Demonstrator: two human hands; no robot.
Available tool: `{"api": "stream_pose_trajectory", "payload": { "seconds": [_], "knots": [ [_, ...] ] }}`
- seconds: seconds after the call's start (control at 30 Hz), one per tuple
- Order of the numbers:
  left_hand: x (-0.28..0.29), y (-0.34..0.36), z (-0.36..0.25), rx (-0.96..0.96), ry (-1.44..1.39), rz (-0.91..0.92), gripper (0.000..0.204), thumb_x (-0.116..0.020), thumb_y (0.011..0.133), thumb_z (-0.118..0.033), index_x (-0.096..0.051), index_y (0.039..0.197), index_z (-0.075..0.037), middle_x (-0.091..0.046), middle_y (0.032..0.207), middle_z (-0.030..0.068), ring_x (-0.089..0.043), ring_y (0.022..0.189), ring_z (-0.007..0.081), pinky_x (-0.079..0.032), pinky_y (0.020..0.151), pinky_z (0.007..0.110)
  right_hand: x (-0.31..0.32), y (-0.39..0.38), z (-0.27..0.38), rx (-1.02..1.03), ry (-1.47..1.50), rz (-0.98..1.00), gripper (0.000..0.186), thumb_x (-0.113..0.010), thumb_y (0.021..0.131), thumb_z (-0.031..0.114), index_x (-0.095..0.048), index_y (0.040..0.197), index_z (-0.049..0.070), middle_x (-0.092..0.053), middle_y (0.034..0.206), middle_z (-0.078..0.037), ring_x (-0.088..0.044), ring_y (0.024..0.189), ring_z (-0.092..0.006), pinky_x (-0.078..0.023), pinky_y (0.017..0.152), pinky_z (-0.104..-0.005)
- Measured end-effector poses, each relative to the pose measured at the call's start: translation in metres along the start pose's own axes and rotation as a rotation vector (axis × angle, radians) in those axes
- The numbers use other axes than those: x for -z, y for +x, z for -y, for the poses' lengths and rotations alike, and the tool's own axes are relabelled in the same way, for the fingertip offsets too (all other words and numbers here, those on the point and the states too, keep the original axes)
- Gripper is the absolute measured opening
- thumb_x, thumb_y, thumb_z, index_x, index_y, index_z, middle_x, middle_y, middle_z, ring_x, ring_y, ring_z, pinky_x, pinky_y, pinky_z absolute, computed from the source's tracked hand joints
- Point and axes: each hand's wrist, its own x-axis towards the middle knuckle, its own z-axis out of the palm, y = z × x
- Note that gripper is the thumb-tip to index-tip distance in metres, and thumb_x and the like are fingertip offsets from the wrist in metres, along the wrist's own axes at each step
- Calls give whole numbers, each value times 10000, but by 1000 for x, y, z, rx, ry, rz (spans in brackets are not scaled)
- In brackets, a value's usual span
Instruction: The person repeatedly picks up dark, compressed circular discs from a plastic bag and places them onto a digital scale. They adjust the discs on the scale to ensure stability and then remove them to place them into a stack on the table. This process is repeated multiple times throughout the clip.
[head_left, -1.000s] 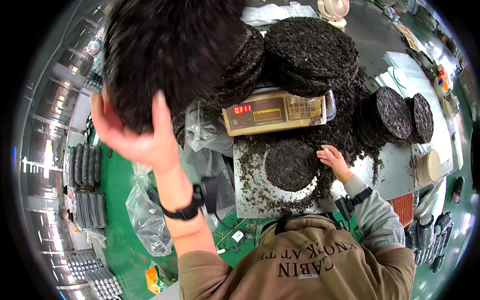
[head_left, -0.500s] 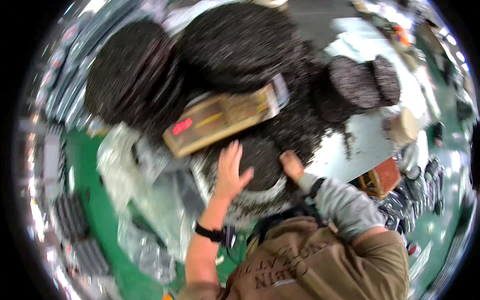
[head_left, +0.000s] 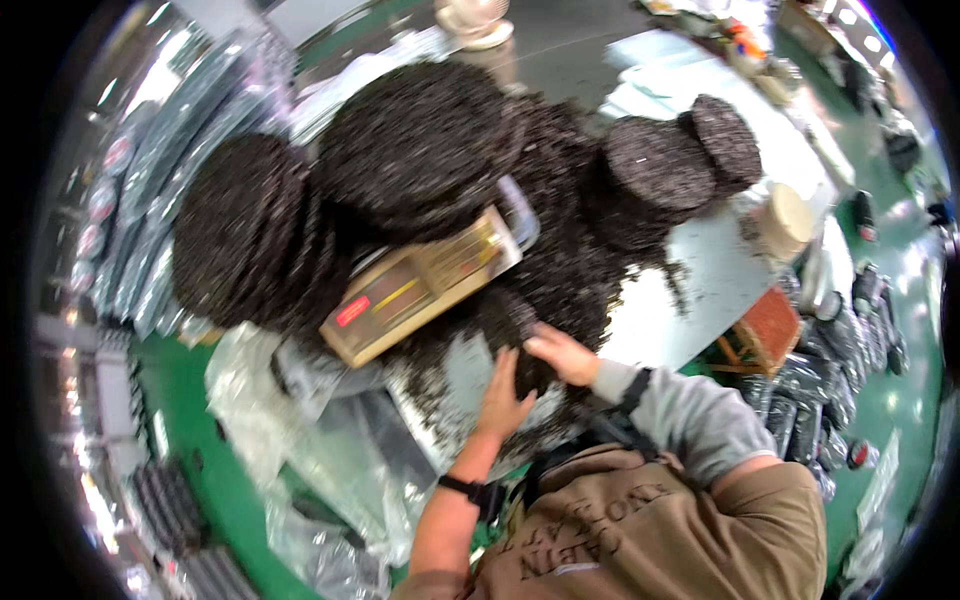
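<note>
Between my two hands, a dark round cake (head_left: pixel 507 318) of what looks like dried seaweed is tilted up on edge. My left hand (head_left: pixel 503 402) presses its fingers along the cake's near left side, thumb apart. On the other side, my right hand (head_left: pixel 562 354) grips it with the thumb over the edge; some fingers are hidden. Below lies a pale work surface (head_left: pixel 468 372) strewn with dark flakes. Just beyond the cake stands a long tan box-like device (head_left: pixel 425 287) with a red panel.
Large stacks of dark round cakes (head_left: pixel 412 140) stand at the back, with another leaning stack (head_left: pixel 235 235) at left. A loose dark heap (head_left: pixel 560 225) reaches toward smaller round stacks (head_left: pixel 660 165). Clear plastic bags (head_left: pixel 330 455) hang at left; a reddish-topped stool (head_left: pixel 770 325) stands right.
The cake, flat under my spread hands before, is now tipped up between them, baring pale surface beneath. My hands have come closer together. The view has shifted too.
</note>
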Motion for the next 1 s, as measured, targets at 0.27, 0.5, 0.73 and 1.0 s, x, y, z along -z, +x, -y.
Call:
{"api": "stream_pose_trajectory", "payload": {
  "seconds": [0.27, 0.5, 0.73, 1.0],
  "knots": [
    [54, -29, -2, 26, -151, -521, 347, -416, 779, -34, -464, 1113, 49, -528, 1088, 210, -538, 978, 292, -421, 855, 348, 56, -17, -29, 23, 601, -355, 391, -468, 835, 73, -385, 1212, 16, -535, 1099, -102, -532, 974, -217, -431, 861, -342],
    [39, -13, -2, 563, -1117, -511, 491, -436, 861, -137, -270, 1298, 16, -367, 1284, 133, -362, 1165, 223, -285, 966, 316, 47, -55, 24, -33, 832, -86, 434, -485, 862, 262, -402, 1229, 46, -509, 1141, -86, -490, 1032, -217, -412, 878, -347],
    [42, -22, -6, 439, -918, -240, 541, -431, 883, -106, -177, 1358, -49, -218, 1392, 145, -236, 1275, 222, -267, 975, 305, 56, -79, 74, 127, 446, -66, 483, -470, 838, 124, -316, 1287, 32, -450, 1224, -83, -449, 1097, -207, -358, 942, -344],
    [36, -57, 15, 238, -1028, -355, 444, -525, 843, -82, -384, 1264, -72, -466, 1212, 123, -511, 1026, 173, -422, 844, 264, 72, -97, 117, 122, 52, -321, 643, -559, 723, 52, -277, 1297, -15, -468, 1177, -112, -483, 1037, -216, -391, 900, -334]
  ]
}}
